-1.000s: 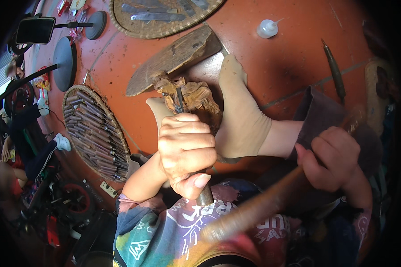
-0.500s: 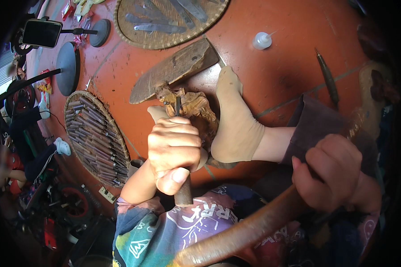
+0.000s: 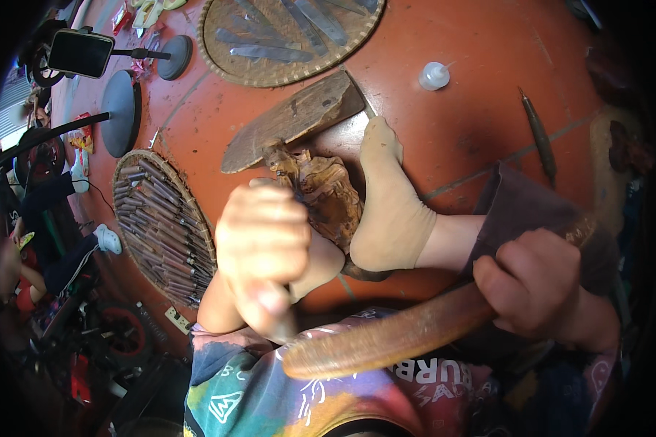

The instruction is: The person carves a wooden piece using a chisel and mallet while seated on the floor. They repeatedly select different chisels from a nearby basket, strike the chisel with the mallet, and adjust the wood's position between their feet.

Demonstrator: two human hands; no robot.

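My left hand (image 3: 262, 251), smeared by motion, is wrapped round a wood chisel (image 3: 283, 331); only the blurred handle end shows below the fist, and the blade cannot be made out. My right hand (image 3: 528, 284) grips a curved brown wooden mallet (image 3: 386, 335), a plain club whose thick end points left across my lap. A carved brown piece of wood (image 3: 328, 193) with a rough, folded surface sits between my feet. My right foot (image 3: 390, 197) in a tan sock presses against its right side. The left fist hovers close to its left side, apart from it.
A worn wooden board (image 3: 295, 120) lies beyond the carving. Round woven trays hold flat metal blades (image 3: 270, 54) and many wooden-handled tools (image 3: 164, 226). A small plastic bottle (image 3: 434, 76) and a pointed tool (image 3: 537, 135) lie right. A phone on a stand (image 3: 80, 52) is far left.
My left hand with the chisel has pulled left and back from the carving. The mallet's thick end has swung upward in view, and the right hand has shifted slightly.
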